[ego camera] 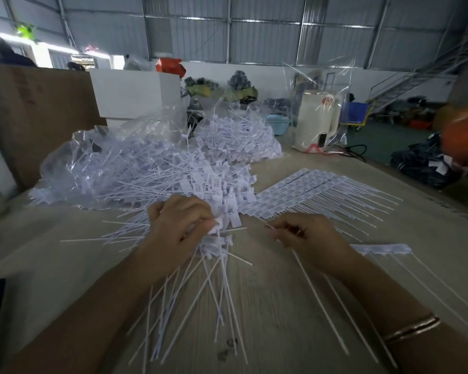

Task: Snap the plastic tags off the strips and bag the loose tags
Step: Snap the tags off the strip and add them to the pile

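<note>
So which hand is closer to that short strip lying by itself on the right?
Right. The right hand sits just beside the short strip; the left hand is farther off, gripping loose tags.

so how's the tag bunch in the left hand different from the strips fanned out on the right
The bunch in the left hand is loose tags crossing every way; the fanned strips are joined tags, stems parallel. The bunch is gripped; the strips lie flat on the table. Both are white plastic.

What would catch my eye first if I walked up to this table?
Most likely the heap of loose white tags spilling out of a clear plastic bag at the back left. Next, the neat fan of unbroken strips lying at the right. In front, the left hand grips a bundle of tags while the right hand pinches a thin stem.
</note>
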`<control>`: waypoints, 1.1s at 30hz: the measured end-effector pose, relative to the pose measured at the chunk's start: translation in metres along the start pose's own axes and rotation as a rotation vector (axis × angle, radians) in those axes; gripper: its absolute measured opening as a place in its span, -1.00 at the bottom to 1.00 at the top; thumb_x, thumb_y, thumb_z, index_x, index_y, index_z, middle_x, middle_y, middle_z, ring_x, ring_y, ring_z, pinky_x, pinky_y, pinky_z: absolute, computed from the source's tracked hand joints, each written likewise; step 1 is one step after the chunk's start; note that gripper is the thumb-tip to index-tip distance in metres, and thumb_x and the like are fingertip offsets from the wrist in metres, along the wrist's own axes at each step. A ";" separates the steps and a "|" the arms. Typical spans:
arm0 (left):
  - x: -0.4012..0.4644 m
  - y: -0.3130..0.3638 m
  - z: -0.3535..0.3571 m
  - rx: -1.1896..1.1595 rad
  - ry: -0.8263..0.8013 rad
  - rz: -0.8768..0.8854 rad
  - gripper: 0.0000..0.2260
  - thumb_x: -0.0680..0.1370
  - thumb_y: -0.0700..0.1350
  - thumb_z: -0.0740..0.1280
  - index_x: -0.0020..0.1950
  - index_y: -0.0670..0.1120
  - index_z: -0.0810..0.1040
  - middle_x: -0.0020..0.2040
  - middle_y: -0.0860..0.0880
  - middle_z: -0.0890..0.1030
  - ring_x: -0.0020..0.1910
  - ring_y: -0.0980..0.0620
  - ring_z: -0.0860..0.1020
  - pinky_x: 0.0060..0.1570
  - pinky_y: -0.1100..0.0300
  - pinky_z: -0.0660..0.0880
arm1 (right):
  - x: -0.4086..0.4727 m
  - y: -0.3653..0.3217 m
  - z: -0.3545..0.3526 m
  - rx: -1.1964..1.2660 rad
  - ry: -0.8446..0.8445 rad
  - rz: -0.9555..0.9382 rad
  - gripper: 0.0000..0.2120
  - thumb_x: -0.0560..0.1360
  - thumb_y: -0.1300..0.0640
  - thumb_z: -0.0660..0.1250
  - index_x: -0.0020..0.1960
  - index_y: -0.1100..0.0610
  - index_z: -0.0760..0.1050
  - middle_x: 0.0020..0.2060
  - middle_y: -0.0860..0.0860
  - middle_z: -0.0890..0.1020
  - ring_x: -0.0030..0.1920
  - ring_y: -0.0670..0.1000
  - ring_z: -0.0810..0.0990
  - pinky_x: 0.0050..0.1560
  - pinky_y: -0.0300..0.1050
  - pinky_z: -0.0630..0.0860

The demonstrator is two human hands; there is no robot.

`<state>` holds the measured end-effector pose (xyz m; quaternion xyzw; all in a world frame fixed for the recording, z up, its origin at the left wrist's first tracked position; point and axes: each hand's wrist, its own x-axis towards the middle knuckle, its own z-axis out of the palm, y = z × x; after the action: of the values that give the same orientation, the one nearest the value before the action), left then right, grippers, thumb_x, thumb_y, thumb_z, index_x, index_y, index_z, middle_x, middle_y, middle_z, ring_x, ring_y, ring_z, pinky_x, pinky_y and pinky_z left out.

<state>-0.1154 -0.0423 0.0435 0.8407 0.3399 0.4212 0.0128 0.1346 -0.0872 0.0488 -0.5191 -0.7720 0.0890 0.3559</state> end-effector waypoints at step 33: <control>0.005 0.025 0.023 0.034 -0.223 -0.111 -0.52 0.45 0.26 0.06 -0.19 -0.04 0.62 -0.18 0.19 0.50 0.05 0.17 0.29 0.15 0.07 0.16 | 0.002 -0.033 0.029 -0.002 -0.038 -0.168 -0.72 0.43 -0.01 0.41 0.05 0.07 0.43 -0.15 -0.14 0.55 -0.17 -0.16 0.52 -0.22 -0.23 0.42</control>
<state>-0.0824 -0.0527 0.0394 0.8623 0.3895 0.3180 0.0593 0.0910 -0.0930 0.0452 -0.4509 -0.8196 0.0681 0.3470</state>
